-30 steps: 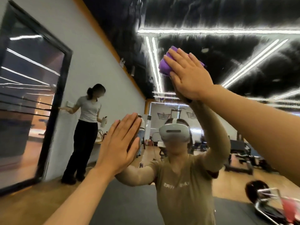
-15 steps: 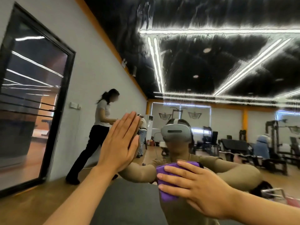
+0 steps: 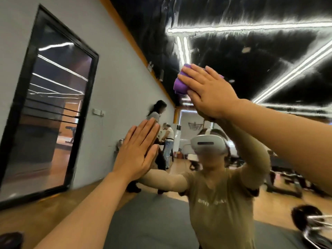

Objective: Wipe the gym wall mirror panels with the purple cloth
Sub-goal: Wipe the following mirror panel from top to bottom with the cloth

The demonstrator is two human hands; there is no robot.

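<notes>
A gym: wall mirror [image 3: 233,51] reflects weight benches [image 3: 283,178], wooden floor [image 3: 36,218] and dark mats [image 3: 152,221].

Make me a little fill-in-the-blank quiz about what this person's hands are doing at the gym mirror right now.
1. The right hand presses a bunched soft cloth of ____ colour against the large wall mirror.
2. The left hand lies flat on the glass with its fingers ____.
3. The hand with the cloth is ____ than the other hand.
4. In the reflection, the person wears a white ____ over the eyes.

Missing words: purple; straight; higher; headset
</notes>
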